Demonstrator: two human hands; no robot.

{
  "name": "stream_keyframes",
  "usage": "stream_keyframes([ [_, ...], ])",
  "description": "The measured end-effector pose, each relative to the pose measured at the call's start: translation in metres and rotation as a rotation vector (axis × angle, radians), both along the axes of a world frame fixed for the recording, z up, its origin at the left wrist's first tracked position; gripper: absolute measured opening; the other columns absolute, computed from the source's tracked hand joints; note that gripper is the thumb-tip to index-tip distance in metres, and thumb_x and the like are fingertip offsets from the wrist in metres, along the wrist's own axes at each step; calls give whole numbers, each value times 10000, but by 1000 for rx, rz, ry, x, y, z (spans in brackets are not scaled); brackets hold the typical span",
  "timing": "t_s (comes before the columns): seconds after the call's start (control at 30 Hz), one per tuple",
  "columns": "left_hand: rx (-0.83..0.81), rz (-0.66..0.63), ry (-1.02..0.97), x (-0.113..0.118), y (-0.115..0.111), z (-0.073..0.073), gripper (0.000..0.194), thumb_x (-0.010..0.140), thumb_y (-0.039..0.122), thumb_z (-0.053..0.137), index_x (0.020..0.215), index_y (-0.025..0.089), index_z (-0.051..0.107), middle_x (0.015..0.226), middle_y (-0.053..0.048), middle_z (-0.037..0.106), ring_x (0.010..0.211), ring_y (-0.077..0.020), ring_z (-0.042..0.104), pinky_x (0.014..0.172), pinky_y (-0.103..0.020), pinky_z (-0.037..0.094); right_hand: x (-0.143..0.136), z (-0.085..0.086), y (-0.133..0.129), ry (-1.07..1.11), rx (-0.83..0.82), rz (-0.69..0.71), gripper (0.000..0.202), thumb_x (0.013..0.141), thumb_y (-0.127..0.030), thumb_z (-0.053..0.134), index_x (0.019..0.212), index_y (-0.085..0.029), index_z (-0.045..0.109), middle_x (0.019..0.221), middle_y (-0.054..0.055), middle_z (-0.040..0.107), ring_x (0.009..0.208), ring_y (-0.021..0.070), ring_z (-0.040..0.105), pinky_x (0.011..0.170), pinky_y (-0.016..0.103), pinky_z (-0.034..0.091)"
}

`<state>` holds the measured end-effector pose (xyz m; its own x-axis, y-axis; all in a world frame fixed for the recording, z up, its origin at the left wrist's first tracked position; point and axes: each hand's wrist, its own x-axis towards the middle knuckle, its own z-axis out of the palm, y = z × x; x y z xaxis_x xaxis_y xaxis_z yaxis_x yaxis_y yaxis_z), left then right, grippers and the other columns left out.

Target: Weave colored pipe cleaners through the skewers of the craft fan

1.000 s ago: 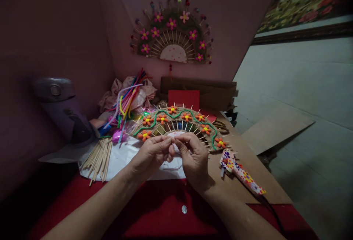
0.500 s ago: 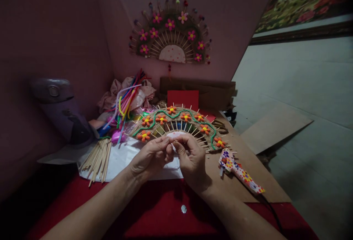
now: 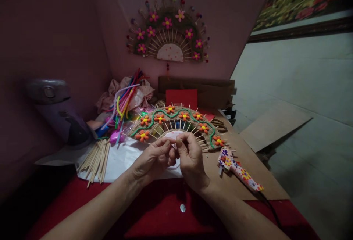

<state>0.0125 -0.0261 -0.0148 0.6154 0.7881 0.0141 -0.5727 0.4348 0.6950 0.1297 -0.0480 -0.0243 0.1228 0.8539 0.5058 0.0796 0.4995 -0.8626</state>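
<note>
My left hand (image 3: 156, 157) and my right hand (image 3: 191, 159) meet over the near edge of the table, fingertips pinched close together. Whatever sits between those fingertips is too small to make out. Just behind them lies a half-round fan (image 3: 184, 115) of sticks wrapped in twine, bearing orange flowers with yellow centres and a wavy green cord. My hands partly cover its pale dotted centre (image 3: 171, 134). To the right of my right hand rests a glue gun (image 3: 234, 166) in a flower-patterned wrap, its cord running toward the front edge.
Wooden sticks (image 3: 96, 159) lie on white paper (image 3: 121, 163) at left. Behind are colourful pipe cleaners (image 3: 125, 102) and a purple tumbler (image 3: 59, 115). A finished fan with pink flowers (image 3: 168, 30) hangs on the back panel. Cardboard (image 3: 248, 181) covers the right side; a small silvery disc (image 3: 182, 208) lies in front.
My fingertips have shifted slightly against each other, the right hand's a little higher. The whole view has moved a bit; the fan and glue gun lie as before.
</note>
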Motion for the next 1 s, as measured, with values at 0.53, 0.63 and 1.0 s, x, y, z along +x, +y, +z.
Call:
stream_keyframes([
  [0.53, 158, 161, 87, -2, 2, 0, 142, 704, 261, 702, 786, 150, 670, 530, -9, 572, 504, -98, 506, 494, -206, 366, 0, 6, 0, 46, 31, 17, 138, 849, -289, 547, 856, -176, 625, 769, 21, 622, 542, 106, 560, 520, 263, 480],
  [0.63, 183, 200, 150, -2, 1, 3, 154, 682, 261, 716, 753, 132, 674, 514, -12, 571, 492, -99, 502, 486, -208, 354, 3, 8, -1, -45, 98, -25, 90, 844, -246, 553, 817, -183, 613, 796, 21, 628, 632, 122, 582, 590, 269, 490],
  [1.0, 189, 213, 153, -3, 1, 4, 141, 688, 237, 706, 718, 118, 638, 510, -4, 552, 490, -89, 474, 504, -208, 347, 8, 17, -7, -240, 110, 48, 197, 892, -270, 458, 729, -189, 533, 703, 0, 587, 691, 133, 553, 661, 272, 448],
])
